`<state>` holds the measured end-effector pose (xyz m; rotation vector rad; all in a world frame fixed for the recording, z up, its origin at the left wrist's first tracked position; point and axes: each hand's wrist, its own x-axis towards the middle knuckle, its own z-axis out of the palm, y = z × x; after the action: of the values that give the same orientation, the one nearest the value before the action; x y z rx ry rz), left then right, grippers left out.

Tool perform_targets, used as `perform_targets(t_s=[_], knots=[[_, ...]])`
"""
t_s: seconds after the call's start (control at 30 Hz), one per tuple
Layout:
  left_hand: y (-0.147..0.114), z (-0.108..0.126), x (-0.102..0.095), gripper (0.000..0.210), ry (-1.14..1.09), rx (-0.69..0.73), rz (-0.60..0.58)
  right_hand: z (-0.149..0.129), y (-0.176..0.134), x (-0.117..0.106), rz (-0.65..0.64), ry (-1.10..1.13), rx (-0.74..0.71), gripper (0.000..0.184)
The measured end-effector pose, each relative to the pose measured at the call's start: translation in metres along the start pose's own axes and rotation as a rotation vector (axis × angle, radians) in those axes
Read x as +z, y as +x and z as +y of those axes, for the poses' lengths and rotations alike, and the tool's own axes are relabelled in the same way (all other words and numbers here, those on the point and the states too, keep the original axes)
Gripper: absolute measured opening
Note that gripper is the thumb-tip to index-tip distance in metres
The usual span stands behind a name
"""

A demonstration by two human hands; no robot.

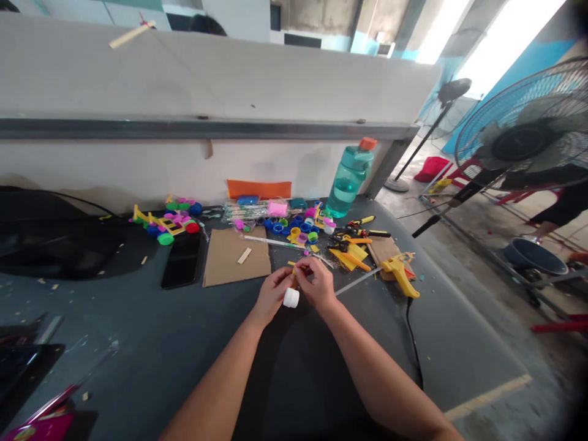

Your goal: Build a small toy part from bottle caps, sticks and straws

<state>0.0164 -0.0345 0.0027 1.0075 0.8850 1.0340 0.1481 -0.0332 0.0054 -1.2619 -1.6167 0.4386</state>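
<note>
My left hand [272,295] and my right hand [318,283] meet above the dark table, fingertips pinched together. Between them is a small yellow piece [294,271], mostly covered by the fingers, so its exact shape is hidden. A white bottle cap [291,298] shows just below the fingertips; whether it is joined to the yellow piece I cannot tell. Just beyond the hands lies a cardboard sheet [229,263] with a short wooden stick piece [244,256] on it. Several coloured bottle caps [278,228] lie in a pile farther back.
A yellow glue gun [402,278] with a black cord rests at right, near orange-handled cutting tools [356,260]. A teal water bottle [346,184] stands at the back. Left are a black phone [182,262], colourful cap-and-stick models [169,220] and a black bag [50,245].
</note>
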Motion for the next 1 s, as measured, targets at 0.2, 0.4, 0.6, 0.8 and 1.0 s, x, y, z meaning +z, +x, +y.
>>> perform_targets(t_s=[0.2,0.4,0.6,0.8,1.0], knots=[[0.005,-0.007,-0.001,0.021,0.029,-0.014,0.088,-0.003,-0.001,0.000,-0.028,-0.003,-0.005,0.007],[0.006,-0.011,-0.004,0.017,0.163,0.085,0.145,-0.007,-0.001,-0.002,-0.038,-0.010,-0.008,0.006],[0.009,-0.018,-0.006,0.020,0.199,0.126,0.182,-0.009,-0.002,-0.004,0.046,0.065,0.015,0.009],[0.010,-0.023,-0.008,0.021,0.192,0.123,0.176,-0.029,0.007,-0.016,0.362,0.285,0.115,0.010],[0.006,-0.014,-0.008,0.019,0.172,0.073,0.154,-0.053,0.017,-0.031,0.477,0.367,0.196,0.012]])
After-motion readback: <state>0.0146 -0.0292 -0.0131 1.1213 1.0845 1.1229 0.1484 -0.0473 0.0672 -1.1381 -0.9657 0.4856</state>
